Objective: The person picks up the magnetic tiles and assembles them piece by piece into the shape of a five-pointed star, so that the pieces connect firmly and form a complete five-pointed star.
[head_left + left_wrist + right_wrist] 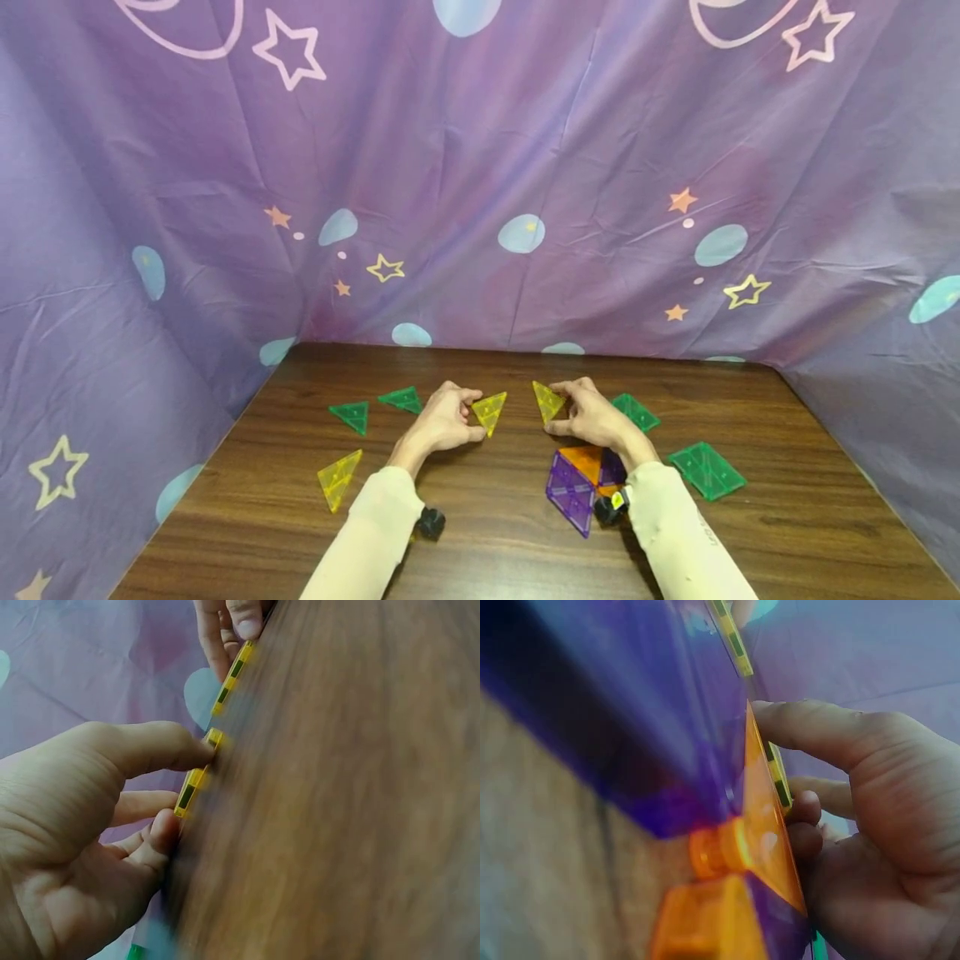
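Note:
Between the thumb and fingers of my left hand [442,418] is pinched a yellow translucent triangular magnetic tile [490,412], seen edge-on in the left wrist view. My right hand [592,417] pinches a second yellow triangular tile [547,402] by its right side. A gap of bare wood separates the two tiles, whose points face away from each other's hands. Below the right wrist sits a group of purple tiles [572,493] and orange tiles [582,457], partly hidden by the wrist camera. In the right wrist view the orange tile [769,832] partly blocks the fingers.
Two green triangular tiles [352,416] lie left of the left hand, with a yellow tile [340,478] nearer the front. Right of the right arm are green tiles [707,472] and another green piece [636,412]. A purple curtain [480,167] encloses the wooden table [480,550].

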`<state>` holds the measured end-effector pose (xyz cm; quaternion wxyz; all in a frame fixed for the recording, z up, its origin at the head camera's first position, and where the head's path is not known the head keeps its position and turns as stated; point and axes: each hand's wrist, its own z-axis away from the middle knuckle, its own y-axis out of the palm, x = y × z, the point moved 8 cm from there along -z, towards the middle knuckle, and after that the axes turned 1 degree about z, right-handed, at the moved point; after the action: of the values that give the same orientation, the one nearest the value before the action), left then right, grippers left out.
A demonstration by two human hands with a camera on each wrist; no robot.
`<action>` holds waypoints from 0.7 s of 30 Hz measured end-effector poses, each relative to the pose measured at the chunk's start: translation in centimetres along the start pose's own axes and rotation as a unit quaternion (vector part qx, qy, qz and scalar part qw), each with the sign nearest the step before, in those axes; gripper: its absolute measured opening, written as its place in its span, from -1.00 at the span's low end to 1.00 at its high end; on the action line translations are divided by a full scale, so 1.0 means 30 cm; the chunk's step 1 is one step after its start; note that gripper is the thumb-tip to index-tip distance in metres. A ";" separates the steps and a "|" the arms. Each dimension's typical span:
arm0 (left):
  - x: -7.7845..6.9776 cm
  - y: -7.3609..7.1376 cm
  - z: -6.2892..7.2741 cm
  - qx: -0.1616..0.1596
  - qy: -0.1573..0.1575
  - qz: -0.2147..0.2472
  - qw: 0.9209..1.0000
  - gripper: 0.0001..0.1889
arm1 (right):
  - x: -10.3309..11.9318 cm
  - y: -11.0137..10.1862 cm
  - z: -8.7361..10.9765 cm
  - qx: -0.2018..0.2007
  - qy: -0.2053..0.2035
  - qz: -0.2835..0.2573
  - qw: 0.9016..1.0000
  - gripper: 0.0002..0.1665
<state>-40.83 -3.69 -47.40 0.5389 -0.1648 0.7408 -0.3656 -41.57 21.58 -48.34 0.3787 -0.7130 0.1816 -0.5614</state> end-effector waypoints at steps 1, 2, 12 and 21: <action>-0.003 0.003 0.001 0.000 0.000 0.000 1.000 -0.25 | 0.002 0.003 -0.001 0.004 -0.001 0.005 1.000 -0.07; -0.006 0.006 0.002 -0.001 0.000 -0.001 1.000 -0.26 | 0.004 0.005 -0.001 0.007 -0.002 0.011 1.000 -0.08; -0.024 0.039 -0.011 -0.063 0.016 -0.034 0.997 -0.38 | 0.032 0.023 -0.006 0.003 0.014 0.048 0.999 -0.05; -0.048 0.053 0.000 -0.042 -0.027 -0.018 0.999 -0.36 | 0.055 0.044 -0.007 -0.006 0.000 0.068 0.998 -0.06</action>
<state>-40.07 -1.70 -47.57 0.5444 -0.2105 0.7377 -0.3394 -41.05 19.52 -48.22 0.4118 -0.7009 0.2328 -0.5338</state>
